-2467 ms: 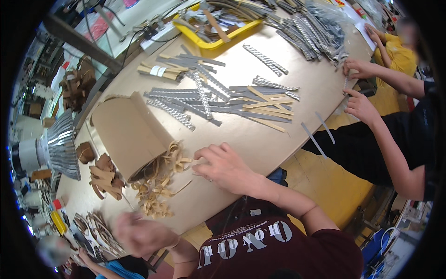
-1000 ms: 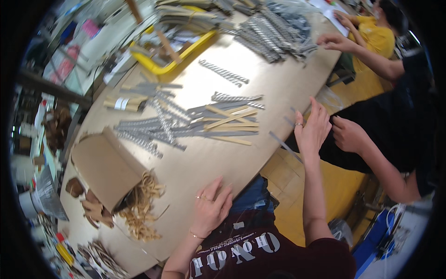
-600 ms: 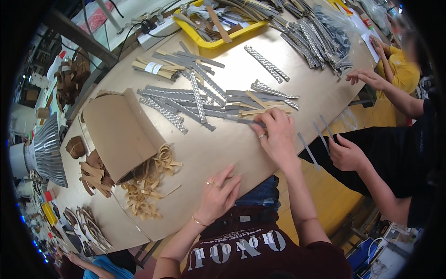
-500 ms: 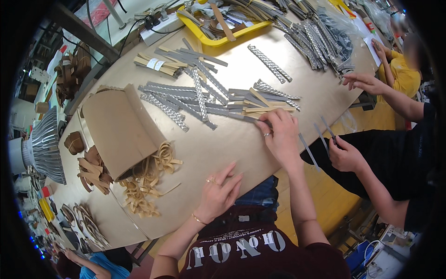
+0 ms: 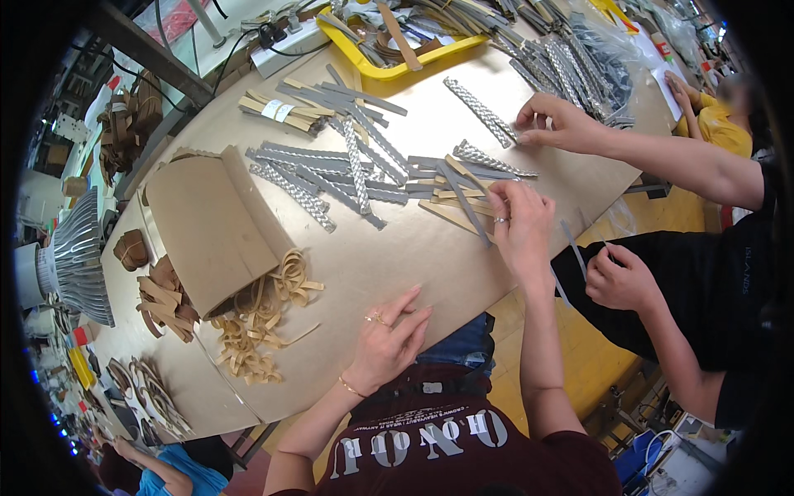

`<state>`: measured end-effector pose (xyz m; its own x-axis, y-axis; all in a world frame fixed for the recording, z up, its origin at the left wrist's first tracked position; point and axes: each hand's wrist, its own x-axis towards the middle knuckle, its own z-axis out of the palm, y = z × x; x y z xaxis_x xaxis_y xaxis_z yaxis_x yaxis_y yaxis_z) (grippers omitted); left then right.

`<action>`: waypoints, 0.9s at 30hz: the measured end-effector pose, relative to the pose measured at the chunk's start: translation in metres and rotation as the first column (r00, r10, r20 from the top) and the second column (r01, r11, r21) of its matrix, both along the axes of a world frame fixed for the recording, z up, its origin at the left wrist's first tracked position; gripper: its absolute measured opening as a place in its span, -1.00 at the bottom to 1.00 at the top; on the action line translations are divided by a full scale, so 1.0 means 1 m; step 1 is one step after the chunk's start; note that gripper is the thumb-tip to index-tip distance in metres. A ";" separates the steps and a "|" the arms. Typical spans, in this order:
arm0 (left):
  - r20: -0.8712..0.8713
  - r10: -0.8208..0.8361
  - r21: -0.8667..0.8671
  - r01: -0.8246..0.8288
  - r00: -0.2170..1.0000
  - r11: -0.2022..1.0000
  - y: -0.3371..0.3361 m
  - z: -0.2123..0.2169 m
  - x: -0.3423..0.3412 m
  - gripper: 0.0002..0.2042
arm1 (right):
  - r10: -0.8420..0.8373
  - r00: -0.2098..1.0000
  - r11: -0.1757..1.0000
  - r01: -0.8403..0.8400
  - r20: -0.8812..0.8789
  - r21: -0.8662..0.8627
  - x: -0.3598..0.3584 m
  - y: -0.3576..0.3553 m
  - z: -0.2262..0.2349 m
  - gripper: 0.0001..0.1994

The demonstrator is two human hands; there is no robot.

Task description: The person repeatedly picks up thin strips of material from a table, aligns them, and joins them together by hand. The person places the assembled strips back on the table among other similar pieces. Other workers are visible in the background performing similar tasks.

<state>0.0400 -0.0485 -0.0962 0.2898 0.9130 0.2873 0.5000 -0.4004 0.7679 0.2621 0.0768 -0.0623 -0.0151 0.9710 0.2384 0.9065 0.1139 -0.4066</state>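
My left hand [image 5: 389, 337] rests at the table's near edge with its fingers apart and nothing in them. Over the right side of a small pile of strips, my right hand [image 5: 523, 223] has its fingers drawn together. Their tips meet the end of a tan strip [image 5: 468, 173], and the exact grip is partly hidden. Just left of these fingers, a flat grey strip [image 5: 463, 202] lies aslant across the pile. Behind it is a short silvery braided strip [image 5: 488, 159]. Further left lie several grey and braided strips [image 5: 310, 169].
A co-worker's hand [image 5: 562, 126] reaches to a braided strip [image 5: 478, 110]; their other hand [image 5: 620, 279] holds thin grey strips. A curved brown sheet [image 5: 211, 227] and tan curled offcuts [image 5: 252, 347] stand left. A yellow tray [image 5: 397, 70] and bundled strips [image 5: 562, 70] are at the back.
My right hand has moved right and let go of the grey strip, which now lies turned across the pile. The co-worker's upper hand has come in left to a braided strip. My left hand stays put.
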 end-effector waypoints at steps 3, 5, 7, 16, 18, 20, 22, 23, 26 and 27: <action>-0.010 0.004 0.003 -0.004 1.000 1.000 0.000 0.000 0.000 -0.75 | -0.064 0.998 0.995 0.062 0.021 0.074 -0.003 0.002 0.000 -0.90; -0.012 0.005 0.005 -0.005 1.000 1.000 0.000 0.000 0.001 -0.75 | -0.084 0.996 0.989 0.082 0.011 0.126 -0.006 0.002 0.001 -0.86; -0.004 0.011 0.000 -0.011 1.000 1.000 0.000 0.000 0.001 -0.75 | -0.089 0.996 0.981 0.089 -0.005 0.170 -0.010 -0.003 0.003 -0.82; 0.001 0.018 -0.004 -0.018 1.000 1.000 -0.001 -0.001 0.000 -0.76 | 0.047 0.998 0.996 -0.044 0.040 -0.076 -0.013 -0.016 -0.004 -0.79; 0.007 0.017 -0.005 -0.017 1.000 1.000 0.000 -0.001 0.000 -0.76 | 0.068 0.996 0.998 -0.067 0.064 -0.019 -0.007 -0.012 -0.005 -0.79; 0.011 0.015 -0.007 -0.015 1.000 1.000 0.000 0.000 0.001 -0.76 | 0.076 0.995 0.996 -0.078 0.063 0.031 -0.005 -0.009 -0.004 -0.79; 0.014 0.015 -0.002 -0.015 1.000 1.000 0.001 0.001 0.001 -0.76 | 0.078 0.996 0.993 -0.081 0.043 0.081 -0.005 -0.007 -0.002 -0.80; 0.011 0.013 -0.003 -0.013 1.000 1.000 0.001 0.001 0.001 -0.76 | 0.118 0.992 0.989 -0.121 0.038 0.090 -0.006 -0.007 -0.001 -0.80; 0.009 0.012 -0.006 -0.012 1.000 1.000 0.001 0.001 0.001 -0.76 | 0.197 0.980 0.973 -0.199 0.031 0.117 -0.017 -0.004 -0.001 -0.81; 0.004 0.011 -0.008 -0.011 1.000 1.000 0.001 0.001 0.000 -0.75 | 0.197 0.980 0.972 -0.200 0.032 0.126 -0.022 -0.003 -0.003 -0.81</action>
<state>0.0404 -0.0475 -0.0949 0.2790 0.9183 0.2807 0.5015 -0.3886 0.7730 0.2399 0.0741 -0.0652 -0.2102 0.9098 0.3578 0.8681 0.3421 -0.3597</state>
